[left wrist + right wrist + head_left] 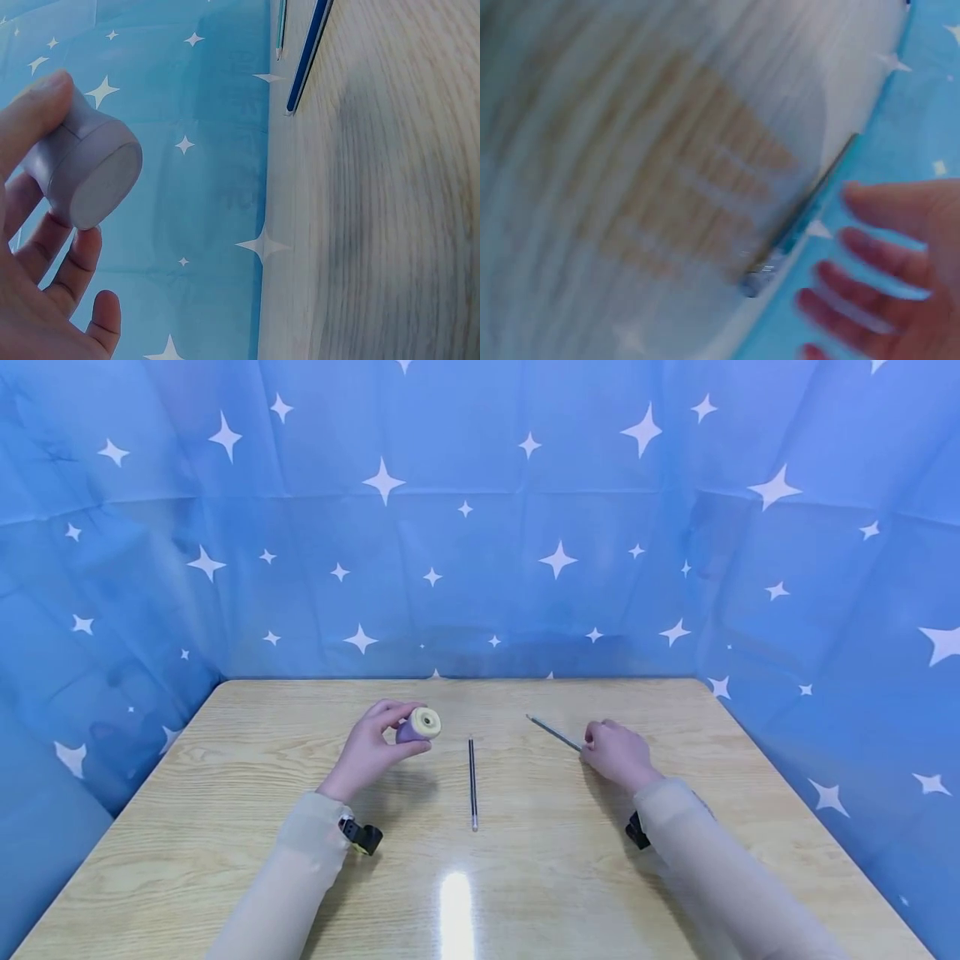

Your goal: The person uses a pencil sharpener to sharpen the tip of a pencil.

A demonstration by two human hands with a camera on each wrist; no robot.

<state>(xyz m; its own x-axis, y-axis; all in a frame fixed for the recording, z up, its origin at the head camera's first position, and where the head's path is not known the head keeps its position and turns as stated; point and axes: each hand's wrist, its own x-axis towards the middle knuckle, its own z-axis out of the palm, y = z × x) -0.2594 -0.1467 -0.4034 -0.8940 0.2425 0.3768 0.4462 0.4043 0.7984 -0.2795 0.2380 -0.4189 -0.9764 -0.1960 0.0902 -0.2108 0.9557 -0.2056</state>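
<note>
My left hand (pixel 369 750) grips a small round pencil sharpener (pixel 424 725) between thumb and fingers, above the table. It has a purple body and a cream top with a dark hole; its flat base (pixel 105 187) faces the left wrist camera. A dark blue pencil (pixel 472 785) lies near the table's middle, right of the left hand. My right hand (pixel 618 756) is beside the rear end of a teal pencil (pixel 553 732) lying slantwise. In the blurred right wrist view, the loosely spread fingers (pixel 870 251) stand apart from that pencil (pixel 802 217).
The wooden table (pixel 225 827) has rounded far corners. Blue curtains (pixel 480 593) with white stars surround its back and sides. Each wrist carries a small black camera, as the left one (pixel 362 836) shows. Light glares on the table's near middle.
</note>
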